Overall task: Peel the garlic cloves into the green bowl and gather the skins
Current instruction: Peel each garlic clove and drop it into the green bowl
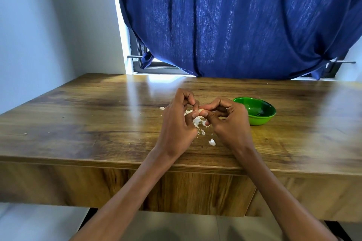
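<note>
Two hands, left hand (177, 121) and right hand (228, 118), pinch one garlic clove (200, 111) beside one green bowl (258, 112).

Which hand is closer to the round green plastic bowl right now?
Right. The right hand sits just beside the round green plastic bowl, nearly at its rim; the left hand is farther, beyond the right hand.

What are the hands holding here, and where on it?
Both hands, left and right, pinch one garlic clove between fingertips, one at each end. Loose skin hangs below it.
</note>
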Action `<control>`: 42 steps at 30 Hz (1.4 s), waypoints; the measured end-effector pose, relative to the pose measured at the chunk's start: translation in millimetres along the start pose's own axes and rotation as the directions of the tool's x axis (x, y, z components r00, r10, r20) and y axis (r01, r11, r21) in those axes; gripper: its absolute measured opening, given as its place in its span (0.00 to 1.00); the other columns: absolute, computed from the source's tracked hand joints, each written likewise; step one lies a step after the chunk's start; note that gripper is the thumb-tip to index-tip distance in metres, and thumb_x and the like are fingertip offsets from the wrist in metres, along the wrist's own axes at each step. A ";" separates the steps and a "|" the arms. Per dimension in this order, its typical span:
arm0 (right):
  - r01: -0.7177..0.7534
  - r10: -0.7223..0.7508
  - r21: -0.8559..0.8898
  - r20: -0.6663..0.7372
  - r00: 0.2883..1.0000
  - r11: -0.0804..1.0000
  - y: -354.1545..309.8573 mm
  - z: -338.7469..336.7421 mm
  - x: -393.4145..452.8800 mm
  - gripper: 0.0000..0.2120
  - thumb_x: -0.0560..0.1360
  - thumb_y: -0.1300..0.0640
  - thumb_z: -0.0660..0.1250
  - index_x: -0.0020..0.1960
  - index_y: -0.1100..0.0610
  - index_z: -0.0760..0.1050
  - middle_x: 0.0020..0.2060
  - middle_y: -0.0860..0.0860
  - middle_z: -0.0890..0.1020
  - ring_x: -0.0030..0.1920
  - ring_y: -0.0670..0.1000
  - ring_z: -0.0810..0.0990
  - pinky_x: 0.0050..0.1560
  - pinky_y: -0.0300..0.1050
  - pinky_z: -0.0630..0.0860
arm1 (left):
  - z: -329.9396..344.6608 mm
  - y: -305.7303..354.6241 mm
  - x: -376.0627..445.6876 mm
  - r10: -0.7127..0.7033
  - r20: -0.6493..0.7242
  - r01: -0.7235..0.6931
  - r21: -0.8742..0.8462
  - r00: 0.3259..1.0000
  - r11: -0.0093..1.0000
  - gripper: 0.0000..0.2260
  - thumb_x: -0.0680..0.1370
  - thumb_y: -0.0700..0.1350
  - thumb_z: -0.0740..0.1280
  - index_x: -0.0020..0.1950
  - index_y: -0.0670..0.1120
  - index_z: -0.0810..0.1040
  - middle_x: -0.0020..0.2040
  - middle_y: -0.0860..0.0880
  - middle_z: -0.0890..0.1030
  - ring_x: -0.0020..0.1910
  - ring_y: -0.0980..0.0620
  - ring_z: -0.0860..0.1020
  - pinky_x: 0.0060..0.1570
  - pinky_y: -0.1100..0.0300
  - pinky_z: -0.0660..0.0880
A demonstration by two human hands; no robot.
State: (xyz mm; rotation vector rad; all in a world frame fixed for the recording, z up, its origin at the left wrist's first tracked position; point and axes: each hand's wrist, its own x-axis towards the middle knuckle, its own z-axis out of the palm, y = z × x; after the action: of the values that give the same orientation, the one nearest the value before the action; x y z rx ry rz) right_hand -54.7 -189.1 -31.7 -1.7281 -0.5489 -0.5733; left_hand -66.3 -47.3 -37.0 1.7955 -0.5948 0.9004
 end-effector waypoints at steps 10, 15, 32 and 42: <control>-0.012 0.012 0.021 -0.012 1.000 1.000 -2.2 -0.5 -0.4 0.05 0.73 0.64 0.76 0.45 0.56 0.84 0.40 0.47 0.87 0.35 0.44 0.84 0.34 0.34 0.78 | 0.9 -7.1 -0.2 -0.006 -0.019 0.007 0.012 1.000 1.000 0.22 0.71 0.22 0.63 0.51 0.49 0.65 0.43 0.41 0.77 0.41 0.43 0.78 0.38 0.59 0.74; -0.039 0.040 0.043 -0.018 0.999 0.998 -0.4 -1.1 0.0 0.04 0.74 0.61 0.75 0.48 0.58 0.85 0.42 0.48 0.88 0.32 0.49 0.85 0.33 0.38 0.80 | -0.1 -3.5 0.2 -0.011 -0.039 0.013 0.033 0.999 0.999 0.18 0.74 0.25 0.64 0.50 0.47 0.66 0.42 0.45 0.76 0.34 0.59 0.71 0.38 0.72 0.65; -0.009 0.008 -0.022 -0.065 0.998 1.000 5.4 -0.9 1.2 0.05 0.75 0.61 0.75 0.51 0.56 0.85 0.42 0.46 0.87 0.33 0.45 0.84 0.33 0.37 0.79 | -4.2 -4.2 1.8 -0.124 -0.129 0.129 0.026 0.984 0.991 0.14 0.74 0.37 0.76 0.58 0.46 0.80 0.44 0.55 0.85 0.41 0.55 0.83 0.42 0.61 0.77; 0.020 -0.023 -0.058 -0.053 0.998 0.998 8.9 -0.4 1.7 0.04 0.75 0.59 0.76 0.50 0.54 0.85 0.44 0.43 0.87 0.42 0.45 0.86 0.39 0.48 0.84 | -6.8 1.9 0.0 -0.080 -0.217 0.095 0.061 0.973 0.994 0.15 0.71 0.41 0.80 0.53 0.46 0.79 0.41 0.57 0.85 0.39 0.61 0.81 0.38 0.69 0.74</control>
State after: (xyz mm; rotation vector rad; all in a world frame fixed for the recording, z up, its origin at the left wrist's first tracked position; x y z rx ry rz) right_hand -47.8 -191.3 -37.2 -1.7580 -0.5179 -0.6546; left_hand -69.8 -41.7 -34.3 1.7449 -0.3468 1.0495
